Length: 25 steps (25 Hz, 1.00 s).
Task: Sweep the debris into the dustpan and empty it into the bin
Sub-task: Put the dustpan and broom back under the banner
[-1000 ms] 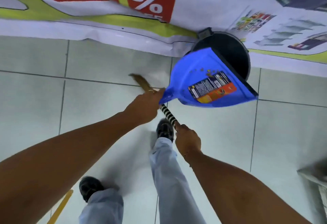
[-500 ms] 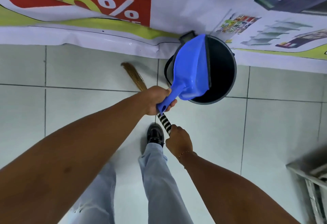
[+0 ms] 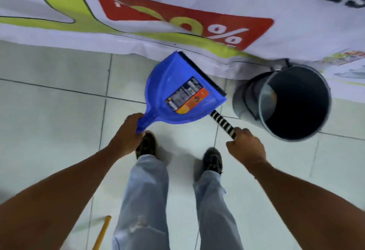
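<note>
The left hand [image 3: 128, 133] is wrapped tight around the handle of the blue dustpan [image 3: 181, 89], which is held up in the air, just left of the gray bin [image 3: 292, 101] and not over it. The right hand [image 3: 245, 147] is closed around the striped broom handle [image 3: 223, 123], which goes behind the pan. The pan looks empty, so I think the dumping step is done. Next, the pan and broom likely need to be set down somewhere safe.
</note>
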### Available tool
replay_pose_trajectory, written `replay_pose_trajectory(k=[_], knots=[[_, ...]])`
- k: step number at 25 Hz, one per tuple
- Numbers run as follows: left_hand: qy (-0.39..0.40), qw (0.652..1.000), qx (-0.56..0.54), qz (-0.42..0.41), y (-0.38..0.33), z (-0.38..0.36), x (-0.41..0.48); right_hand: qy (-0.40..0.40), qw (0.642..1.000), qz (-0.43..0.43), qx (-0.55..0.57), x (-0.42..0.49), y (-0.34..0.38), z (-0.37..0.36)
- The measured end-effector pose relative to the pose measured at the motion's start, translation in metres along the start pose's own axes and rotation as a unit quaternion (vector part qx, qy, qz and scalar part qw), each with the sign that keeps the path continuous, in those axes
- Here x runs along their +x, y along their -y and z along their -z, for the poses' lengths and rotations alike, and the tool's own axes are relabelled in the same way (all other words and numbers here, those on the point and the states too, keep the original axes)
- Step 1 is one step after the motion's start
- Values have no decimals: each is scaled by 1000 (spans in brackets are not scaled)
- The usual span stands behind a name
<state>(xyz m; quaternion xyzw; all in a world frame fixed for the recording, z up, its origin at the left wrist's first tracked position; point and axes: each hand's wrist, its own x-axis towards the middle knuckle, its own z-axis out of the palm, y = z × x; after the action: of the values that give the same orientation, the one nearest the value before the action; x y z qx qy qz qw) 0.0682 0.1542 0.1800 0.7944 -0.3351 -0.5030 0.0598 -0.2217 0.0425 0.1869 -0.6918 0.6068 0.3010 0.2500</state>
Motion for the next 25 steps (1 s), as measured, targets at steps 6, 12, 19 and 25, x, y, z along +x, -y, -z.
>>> replay_pose_trajectory(k=[6,12,19,25], knots=[[-12,991,-33,131,128,22,-11,-113,971,176,-120,110,143,41],[-34,981,-93,166,143,-53,44,-116,933,304,-151,215,257,7],[-43,984,-99,141,81,-115,107,-118,954,240,-136,271,233,7],[-16,983,-95,156,-9,-130,151,-67,976,182,-101,225,119,-5]])
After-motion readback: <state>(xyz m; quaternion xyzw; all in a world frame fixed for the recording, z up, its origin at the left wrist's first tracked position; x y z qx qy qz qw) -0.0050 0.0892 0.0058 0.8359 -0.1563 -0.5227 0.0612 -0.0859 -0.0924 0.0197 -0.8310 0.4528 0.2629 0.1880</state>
